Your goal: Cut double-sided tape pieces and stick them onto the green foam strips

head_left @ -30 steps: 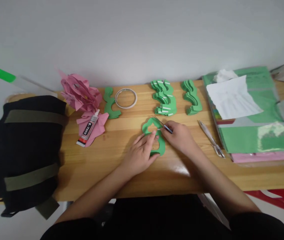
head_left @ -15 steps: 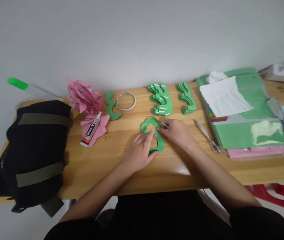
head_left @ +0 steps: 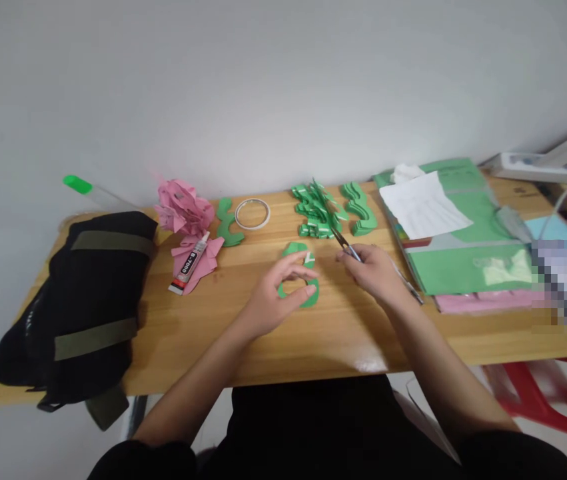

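My left hand [head_left: 276, 293] is over a curvy green cut-out [head_left: 296, 249] on the table, its thumb and fingers apart. I cannot tell whether the fingertips touch the cut-out. A small white strip [head_left: 310, 257] lies on the cut-out's upper right. To the right, my right hand [head_left: 370, 267] grips slim metal tweezers [head_left: 344, 243], tips pointing up and away. The tweezers cross in front of a stack of green pieces with white strips [head_left: 308, 210], whose right part is blurred. Beside it lies a plain stack of green pieces [head_left: 360, 210].
A tape roll [head_left: 238, 215], another green piece [head_left: 230, 237] and a glue tube [head_left: 189, 264] on pink paper are left of centre, near a pink paper flower [head_left: 183, 205]. A black bag [head_left: 103, 287] fills the left end. A green packet [head_left: 463, 263] bears white paper [head_left: 426, 207].
My right hand has tilted the tweezers up and away from the green cut-out. My left hand's fingers have lifted and curled from lying flat on it. A white strip now shows there. The view has shifted.
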Demonstrator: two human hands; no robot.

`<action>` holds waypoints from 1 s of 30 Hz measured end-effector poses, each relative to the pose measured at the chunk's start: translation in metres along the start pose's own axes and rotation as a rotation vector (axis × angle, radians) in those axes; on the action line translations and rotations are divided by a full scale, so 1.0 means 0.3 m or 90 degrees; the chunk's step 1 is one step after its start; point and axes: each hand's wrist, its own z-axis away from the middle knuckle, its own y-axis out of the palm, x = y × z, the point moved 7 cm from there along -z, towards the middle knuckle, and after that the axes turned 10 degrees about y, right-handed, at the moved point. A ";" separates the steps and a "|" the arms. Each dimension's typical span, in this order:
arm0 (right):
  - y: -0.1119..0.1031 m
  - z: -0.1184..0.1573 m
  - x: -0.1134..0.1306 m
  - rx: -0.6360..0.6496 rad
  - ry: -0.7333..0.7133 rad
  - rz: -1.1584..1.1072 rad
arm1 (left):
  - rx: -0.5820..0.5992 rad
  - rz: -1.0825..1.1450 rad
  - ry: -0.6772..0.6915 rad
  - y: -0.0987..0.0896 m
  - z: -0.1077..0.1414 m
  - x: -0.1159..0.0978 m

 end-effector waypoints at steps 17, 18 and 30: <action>0.012 0.176 0.098 0.145 -0.063 -0.355 | -0.028 0.146 -0.069 0.054 0.044 -0.070; 0.015 0.175 0.096 0.152 -0.063 -0.365 | -0.043 0.034 -0.031 0.042 0.039 -0.080; 0.009 0.193 0.084 0.076 -0.036 -0.396 | -0.166 0.017 -0.025 0.016 -0.024 -0.117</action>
